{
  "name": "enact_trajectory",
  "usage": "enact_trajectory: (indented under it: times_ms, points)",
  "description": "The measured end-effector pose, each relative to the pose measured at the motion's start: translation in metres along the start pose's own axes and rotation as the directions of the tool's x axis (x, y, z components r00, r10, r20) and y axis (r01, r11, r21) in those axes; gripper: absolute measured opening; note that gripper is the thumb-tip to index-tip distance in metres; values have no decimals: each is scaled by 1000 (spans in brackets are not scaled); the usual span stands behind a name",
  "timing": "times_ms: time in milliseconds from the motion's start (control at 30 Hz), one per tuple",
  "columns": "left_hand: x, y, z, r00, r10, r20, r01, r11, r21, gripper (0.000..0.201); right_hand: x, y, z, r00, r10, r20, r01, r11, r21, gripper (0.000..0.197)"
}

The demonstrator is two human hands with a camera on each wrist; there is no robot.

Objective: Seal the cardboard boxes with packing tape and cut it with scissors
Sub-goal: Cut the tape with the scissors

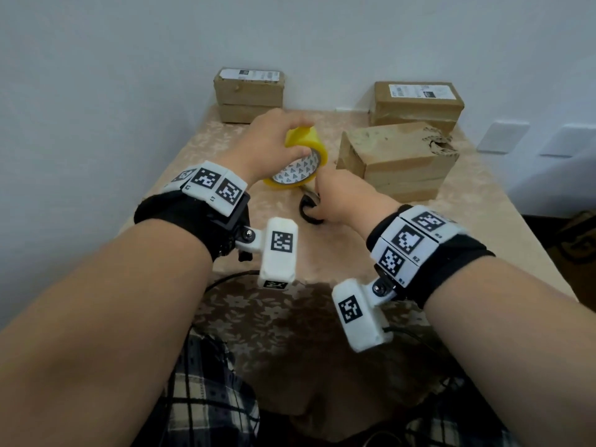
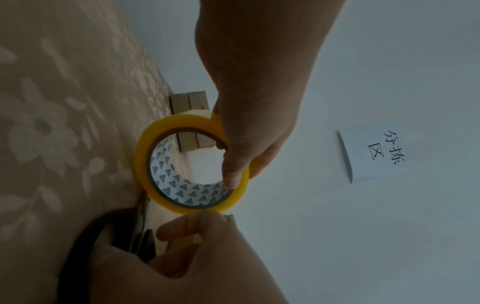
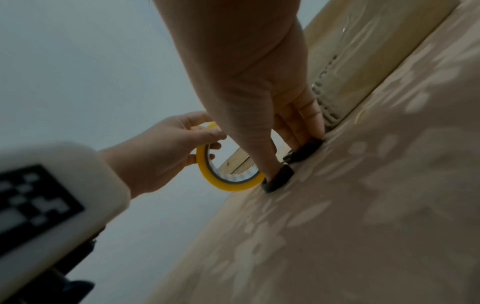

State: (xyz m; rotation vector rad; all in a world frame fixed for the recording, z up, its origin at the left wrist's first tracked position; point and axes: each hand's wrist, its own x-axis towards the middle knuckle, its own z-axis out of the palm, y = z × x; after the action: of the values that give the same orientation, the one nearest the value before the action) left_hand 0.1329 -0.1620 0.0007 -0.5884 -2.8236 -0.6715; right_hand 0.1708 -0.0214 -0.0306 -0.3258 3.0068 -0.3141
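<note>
The tape (image 1: 298, 162), a yellow roll with a triangle-printed core, is tilted on its lower edge on the table (image 1: 467, 214), near the middle, directly under the left hand (image 1: 267, 143). That hand grips it from above: the thumb (image 2: 231, 170) hooks into the core and the other fingers curl over the outer yellow band. Just right of the roll and touching the cloth lie the scissors (image 1: 310, 208), black handle loops towards the person, blades hidden under the roll. The right hand (image 1: 342, 201) is down on them with fingers curled; in the right wrist view its fingertips (image 3: 314, 125) press into and around the black loops, the thumb at the nearer loop. Whether the scissors are lifted at all cannot be told. The nearest box (image 1: 400, 159), torn at its far top corner, sits just right of the right hand, not touching it. Two more boxes stand against the wall: one back left (image 1: 249, 93), one back right (image 1: 417, 103), each with a white label on top.
</note>
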Motion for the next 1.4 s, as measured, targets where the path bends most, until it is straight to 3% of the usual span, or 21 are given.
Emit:
enact_trajectory:
  times_ms: [267,367,467,667,800,967,1100,1200,1300,1400]
  points:
    - [1,1,-7,1000,8,3,-8,1000,-12,49,-18,3,-31,996,21,89,-7,988,-152,30]
    - [2,1,-8,1000,-10,8,10,1000,-6,49,-30,14,-52,987,57,149,-23,975,-223,9]
    - [2,0,-8,998,-36,44,36,999,0,49,-46,30,-70,981,69,183,-45,990,-136,14]
    - [-2,-4,-9,994,-88,70,91,995,-47,47,-65,80,-94,982,169,84,-181,967,177,27]
    - [-1,-1,-7,993,-93,65,95,995,-21,46,-61,81,-81,978,210,6,-164,744,648,22]
    - [7,5,-4,995,-81,64,75,994,79,41,-42,58,-58,986,161,52,-132,541,830,27]
    - [14,15,4,993,-116,-17,117,983,145,40,-35,38,-46,986,139,87,-142,453,880,44]
    - [16,17,4,990,-137,-28,140,982,130,30,-34,30,-42,984,90,155,-179,479,859,52]
    - [16,20,1,991,-119,55,111,986,125,29,-44,31,-40,968,63,242,-233,582,779,48]
    - [14,23,-1,990,-92,108,73,983,171,30,-57,41,-38,959,40,281,-247,604,757,46]
